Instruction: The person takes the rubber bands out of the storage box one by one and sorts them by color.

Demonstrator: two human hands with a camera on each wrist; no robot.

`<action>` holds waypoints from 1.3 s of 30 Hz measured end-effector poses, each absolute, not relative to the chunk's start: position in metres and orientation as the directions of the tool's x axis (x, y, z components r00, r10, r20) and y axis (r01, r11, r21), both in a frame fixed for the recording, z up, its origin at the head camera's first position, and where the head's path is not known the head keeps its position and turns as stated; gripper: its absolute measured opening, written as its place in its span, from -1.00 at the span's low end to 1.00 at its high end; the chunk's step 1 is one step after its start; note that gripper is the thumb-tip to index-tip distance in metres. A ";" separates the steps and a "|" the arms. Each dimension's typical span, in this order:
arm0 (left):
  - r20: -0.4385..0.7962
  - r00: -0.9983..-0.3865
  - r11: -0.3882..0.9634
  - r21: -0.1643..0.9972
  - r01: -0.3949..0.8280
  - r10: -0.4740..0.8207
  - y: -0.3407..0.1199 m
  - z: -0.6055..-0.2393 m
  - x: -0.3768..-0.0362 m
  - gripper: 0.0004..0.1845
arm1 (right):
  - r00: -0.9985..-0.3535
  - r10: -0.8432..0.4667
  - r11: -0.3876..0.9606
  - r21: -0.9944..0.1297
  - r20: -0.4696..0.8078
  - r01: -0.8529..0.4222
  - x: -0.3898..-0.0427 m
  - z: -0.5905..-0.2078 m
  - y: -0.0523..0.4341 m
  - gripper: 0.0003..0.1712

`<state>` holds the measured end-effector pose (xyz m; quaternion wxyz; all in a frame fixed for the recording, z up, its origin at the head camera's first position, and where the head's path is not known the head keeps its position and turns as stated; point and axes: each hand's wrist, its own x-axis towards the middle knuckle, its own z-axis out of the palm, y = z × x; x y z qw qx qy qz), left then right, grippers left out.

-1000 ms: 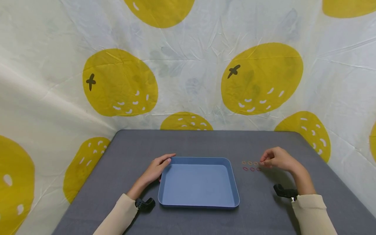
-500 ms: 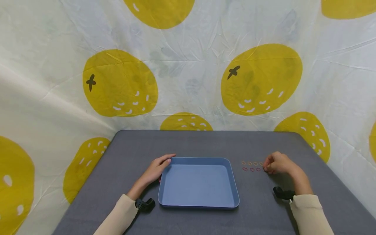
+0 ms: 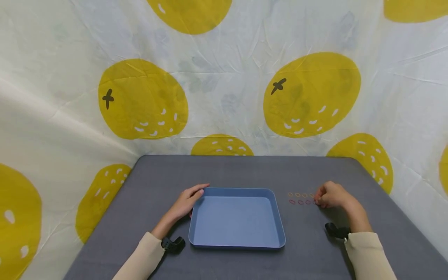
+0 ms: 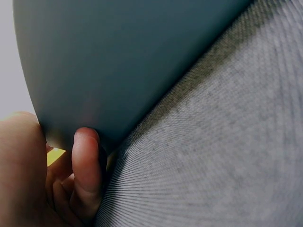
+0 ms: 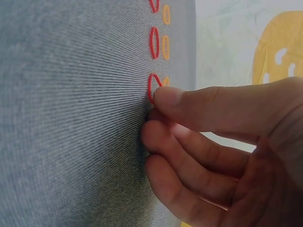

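A blue tray (image 3: 237, 219) is set on the grey desk (image 3: 231, 171), near its front middle. The left hand (image 3: 184, 203) is laid against the tray's far left corner, fingers straight and relaxed; in the left wrist view one finger (image 4: 87, 165) is pressed to the tray's outer wall.

To the right of the tray, two short rows of small rubber bands are laid out: an orange row (image 3: 297, 194) behind and a red row (image 3: 296, 202) in front. The right hand (image 3: 330, 194) is lowered at the right end of these rows with fingers curled. In the right wrist view, a red band (image 5: 152, 87) is touched by the fingertips (image 5: 163, 97); whether it is actually pinched cannot be told.
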<state>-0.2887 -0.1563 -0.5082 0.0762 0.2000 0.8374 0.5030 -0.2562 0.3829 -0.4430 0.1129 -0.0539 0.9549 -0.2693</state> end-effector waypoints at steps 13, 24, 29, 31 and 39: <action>0.074 -0.906 0.415 0.871 0.262 0.417 -0.157 -0.509 -0.288 -0.53 | -0.980 -0.115 0.869 -0.495 -0.162 -0.020 -0.250 -0.442 0.378 -0.92; 0.097 -0.906 0.396 0.876 0.274 0.413 -0.158 -0.509 -0.289 -0.54 | -0.983 -0.139 0.881 -0.468 -0.120 -0.067 -0.249 -0.434 0.375 -0.94; 0.077 -0.907 0.411 0.874 0.261 0.414 -0.157 -0.510 -0.291 -0.54 | -0.983 -0.144 0.874 -0.481 -0.115 -0.071 -0.247 -0.425 0.373 -0.89; 0.072 -0.905 0.411 0.874 0.260 0.419 -0.156 -0.510 -0.292 -0.52 | -0.981 -0.151 0.869 -0.489 -0.119 -0.075 -0.246 -0.421 0.372 -0.83; 0.058 -0.901 0.418 0.872 0.256 0.430 -0.157 -0.509 -0.292 -0.48 | -0.974 -0.220 0.856 -0.489 -0.047 -0.169 -0.239 -0.401 0.361 -0.66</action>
